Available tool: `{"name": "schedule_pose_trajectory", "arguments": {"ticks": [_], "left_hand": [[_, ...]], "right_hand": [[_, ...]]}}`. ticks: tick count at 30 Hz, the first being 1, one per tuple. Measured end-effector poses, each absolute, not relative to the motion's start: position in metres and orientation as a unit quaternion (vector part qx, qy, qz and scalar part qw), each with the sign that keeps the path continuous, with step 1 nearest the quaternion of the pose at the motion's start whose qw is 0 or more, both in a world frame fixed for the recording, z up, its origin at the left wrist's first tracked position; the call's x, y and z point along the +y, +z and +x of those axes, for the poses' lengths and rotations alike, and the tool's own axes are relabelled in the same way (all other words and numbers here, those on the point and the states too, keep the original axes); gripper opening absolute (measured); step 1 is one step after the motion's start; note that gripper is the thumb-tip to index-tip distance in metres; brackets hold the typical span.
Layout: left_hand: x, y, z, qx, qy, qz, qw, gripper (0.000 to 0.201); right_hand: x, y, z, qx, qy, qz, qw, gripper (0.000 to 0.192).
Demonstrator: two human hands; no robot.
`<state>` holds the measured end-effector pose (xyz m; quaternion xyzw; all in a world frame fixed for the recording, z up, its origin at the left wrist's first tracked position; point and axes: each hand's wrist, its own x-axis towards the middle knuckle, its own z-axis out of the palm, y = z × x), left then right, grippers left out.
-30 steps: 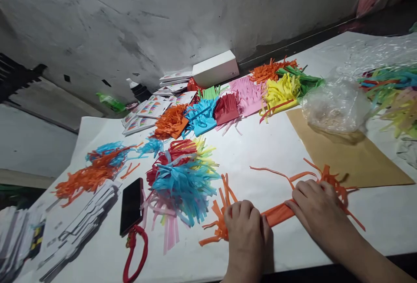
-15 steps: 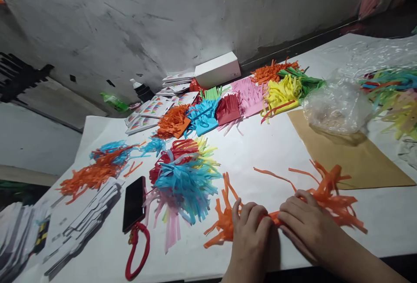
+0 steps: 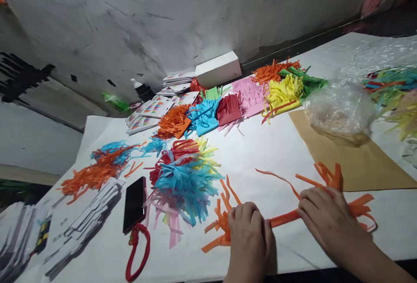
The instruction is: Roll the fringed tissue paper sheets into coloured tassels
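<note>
At the table's left lay a black smartphone (image 3: 134, 203) beside a heap of blue, red and pink paper fringe (image 3: 182, 182). Your left hand (image 3: 249, 237) pressed curled fingers onto the rolled orange fringed paper strip (image 3: 284, 219), which lay across the white paper-covered table (image 3: 270, 153) near its front edge. Your right hand (image 3: 327, 220) gripped the strip's other end, just short of a brown paper sheet (image 3: 365, 161).

place: looks like a makeshift craft workshop
proof: fringed paper piles (image 3: 247, 96) beyond the fingers (image 3: 247, 213); printed cards (image 3: 148, 113); rough wall (image 3: 182, 14)
</note>
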<state>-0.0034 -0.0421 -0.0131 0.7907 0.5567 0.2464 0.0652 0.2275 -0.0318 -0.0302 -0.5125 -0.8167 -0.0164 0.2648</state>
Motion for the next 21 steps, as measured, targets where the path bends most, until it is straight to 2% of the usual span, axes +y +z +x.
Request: {"name": "schedule_pose_trajectory", "arguments": {"ticks": [2,5,8,12,15,18,21], "left_hand": [[-0.039,-0.014,-0.002,0.569,0.208,0.794,0.049,0.016],[-0.037,-0.015,-0.001,0.579,0.204,0.788,0.038,0.018],[-0.038,-0.016,-0.001,0.576,0.242,0.779,0.053,0.018],[-0.037,-0.018,-0.007,0.5,0.313,0.806,0.051,0.015],[-0.031,-0.026,-0.016,0.432,0.311,0.845,0.053,0.018],[-0.021,-0.037,-0.023,0.385,0.341,0.856,0.043,0.027],[-0.012,-0.046,-0.03,0.376,0.326,0.866,0.057,0.024]], "right_hand": [[-0.032,-0.029,0.221,-0.801,-0.053,-0.537,0.259,0.026],[-0.034,-0.025,0.208,-0.803,-0.054,-0.508,0.307,0.02],[-0.037,-0.024,0.194,-0.837,-0.008,-0.426,0.342,0.03],[-0.035,-0.028,0.182,-0.855,-0.001,-0.404,0.325,0.033],[-0.033,-0.031,0.177,-0.852,-0.006,-0.414,0.319,0.027],[-0.03,-0.03,0.171,-0.869,-0.025,-0.408,0.279,0.019],[-0.027,-0.026,0.167,-0.88,-0.056,-0.406,0.243,0.014]]}}
